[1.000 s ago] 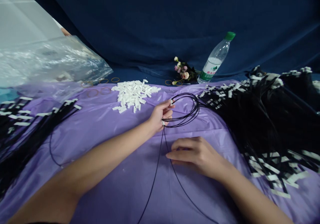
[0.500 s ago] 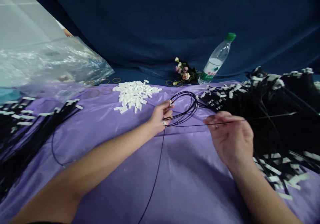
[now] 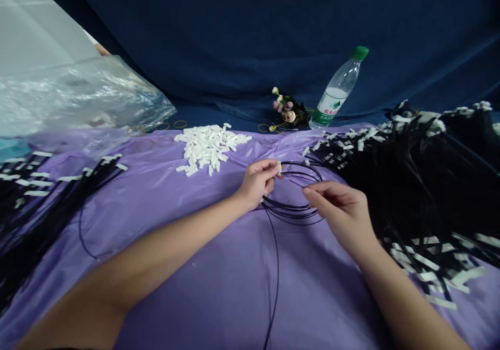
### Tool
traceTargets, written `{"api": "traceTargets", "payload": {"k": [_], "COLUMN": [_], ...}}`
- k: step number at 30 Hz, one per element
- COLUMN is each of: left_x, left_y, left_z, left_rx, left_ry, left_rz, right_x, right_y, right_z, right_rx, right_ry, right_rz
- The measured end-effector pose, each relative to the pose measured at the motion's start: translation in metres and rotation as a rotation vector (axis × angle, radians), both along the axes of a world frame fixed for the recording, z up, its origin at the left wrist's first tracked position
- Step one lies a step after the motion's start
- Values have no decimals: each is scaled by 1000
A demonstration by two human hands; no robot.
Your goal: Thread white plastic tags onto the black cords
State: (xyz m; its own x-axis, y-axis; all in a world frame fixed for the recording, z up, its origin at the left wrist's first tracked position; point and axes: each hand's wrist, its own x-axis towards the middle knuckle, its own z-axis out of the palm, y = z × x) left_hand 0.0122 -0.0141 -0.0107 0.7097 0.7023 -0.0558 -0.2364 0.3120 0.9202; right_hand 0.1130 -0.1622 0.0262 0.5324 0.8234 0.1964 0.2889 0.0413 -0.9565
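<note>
My left hand (image 3: 258, 182) is closed on a coil of thin black cable (image 3: 291, 213), near the middle of the purple cover. A small white clip (image 3: 278, 168) sits on the coil at my left fingertips, and another white piece shows lower down by the palm. From the coil a loose strand (image 3: 276, 256) hangs toward me. My right hand (image 3: 339, 204) pinches a thin black cable end between thumb and forefinger, at the right side of the coil. Its tip points left into the loop.
White clips lie in a pile (image 3: 211, 147) behind my left hand. Bundles of black cables with white tags lie at left (image 3: 70, 199) and right (image 3: 425, 194). A water bottle (image 3: 332, 102), artificial flowers (image 3: 287, 111) and a clear plastic bag (image 3: 86, 97) stand or lie at the back.
My right hand has moved left, closer to the coil, and its fingers now pinch the cable's end. The cable that was stretched out rightward now bends round with the loop.
</note>
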Motion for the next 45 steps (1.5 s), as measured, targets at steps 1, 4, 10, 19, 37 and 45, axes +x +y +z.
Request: {"api": "traceTargets", "payload": {"k": [1,4,10,19,37,45], "left_x": [-1,-2,-2,-3,-2,-1], "left_y": [0,2,1,1,-1,-1], "left_z": [0,-1,1,1,1,-1], "left_rx": [-5,-26,-52,-58,-46,-25], "left_ry": [-6,-35,-59,-37,7,7], "left_rz": [-20,-65,-94,-114,-134,-151], "right_x": [1,3,1,2,1,1], "right_y": [2,4,5,6,6,6], "right_z": [-2,-7,-11,-13,-11,-12], "right_rx": [-26,-83,-100,-74,138,184], "right_ry": [-83,-243,-301,-355,-857,-876], "right_rz": [-24,-67,-116,-102,-65,-83]}}
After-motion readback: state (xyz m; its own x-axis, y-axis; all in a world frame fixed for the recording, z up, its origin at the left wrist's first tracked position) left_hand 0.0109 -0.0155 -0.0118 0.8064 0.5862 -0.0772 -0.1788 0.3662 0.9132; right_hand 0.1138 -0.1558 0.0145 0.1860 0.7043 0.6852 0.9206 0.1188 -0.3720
